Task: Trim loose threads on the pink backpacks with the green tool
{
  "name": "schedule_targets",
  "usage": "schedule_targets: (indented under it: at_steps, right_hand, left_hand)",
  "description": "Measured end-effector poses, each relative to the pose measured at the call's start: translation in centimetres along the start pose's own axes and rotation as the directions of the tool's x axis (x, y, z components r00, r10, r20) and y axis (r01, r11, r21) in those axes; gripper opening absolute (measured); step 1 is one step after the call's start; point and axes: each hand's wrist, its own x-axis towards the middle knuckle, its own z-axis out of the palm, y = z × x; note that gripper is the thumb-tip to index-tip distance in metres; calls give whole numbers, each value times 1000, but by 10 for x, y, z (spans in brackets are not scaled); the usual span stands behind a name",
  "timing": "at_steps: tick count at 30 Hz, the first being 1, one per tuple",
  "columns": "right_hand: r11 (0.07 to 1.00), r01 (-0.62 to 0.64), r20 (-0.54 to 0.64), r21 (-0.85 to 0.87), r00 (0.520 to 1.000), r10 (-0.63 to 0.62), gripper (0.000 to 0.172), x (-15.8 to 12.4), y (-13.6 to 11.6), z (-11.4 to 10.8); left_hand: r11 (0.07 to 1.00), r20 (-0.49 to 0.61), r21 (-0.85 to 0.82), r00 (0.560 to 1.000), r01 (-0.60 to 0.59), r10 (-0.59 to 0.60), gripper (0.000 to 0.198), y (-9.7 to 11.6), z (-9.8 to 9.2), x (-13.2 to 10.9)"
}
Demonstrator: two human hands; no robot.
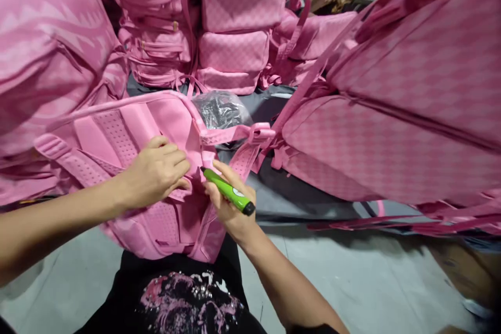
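Note:
A pink backpack [158, 224] rests tilted across my lap and the table edge, its padded back panel and perforated shoulder straps facing me. My left hand [158, 172] is closed on the backpack's fabric near the middle of the panel; the fingertips are partly hidden. In my right hand [230, 206] I grip a bright green marker [229, 190] with black ends. Its dark narrow tip points at the backpack's right side edge, close to or touching it. A buckle strap [262, 134] sticks out to the right just above that hand.
Stacked pink checked backpacks [245, 2] stand at the back. A large pink bag [415, 109] fills the right side, and another pink bag [43, 62] stands at the left. Clear plastic wrap [223, 109] lies on the dark table cover [274, 195] behind the backpack.

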Motion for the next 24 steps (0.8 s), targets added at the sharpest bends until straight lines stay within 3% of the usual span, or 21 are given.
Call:
schedule_targets:
  at_steps: [2,5,8,10,13,15,17,19,22,24]
  right_hand:
    - [986,166,36,-10,985,-166,34,9,-21,-13]
    - [933,352,57,-71,935,-349,35,31,-56,-39]
    - [844,504,131,-186,864,-487,51,43,-70,-64]
    - [791,569,280,-225,815,-506,56,38,-59,-71]
    - [776,600,436,-194,761,-480,39,14,-16,-67]
    - [782,598,509,-175,735,-448,32,1,16,-58]
    - [800,581,525,-153,733,-432,32,-3,38,-49]
    - [818,560,457,-128,766,-453,31,-1,45,-38]
    - [824,563,415,-65,766,-491,39,10,37,-17]
    - [816,577,455,-38,737,-500,41,16,31,-4]
  left_hand:
    - [997,-26,72,999,31,-29,24,12,-30,-1]
    - [972,-93,161,983,173,-160,22,33,-74,9]
    - [924,-119,157,935,349,-333,22,57,-92,19]
    - [918,-26,67,921,390,-390,19,68,-80,16]
    - [912,201,-101,906,397,-372,13,70,-40,-7]
    - [904,252,-87,888,418,-386,14,63,-15,-26]
    - [898,205,14,878,439,-432,18,52,-2,-42]
    - [905,159,59,891,421,-425,18,44,0,-53]
    - [931,121,-83,931,356,-345,14,35,-8,-57]
    - [897,27,-185,915,401,-403,15,26,-13,-53]
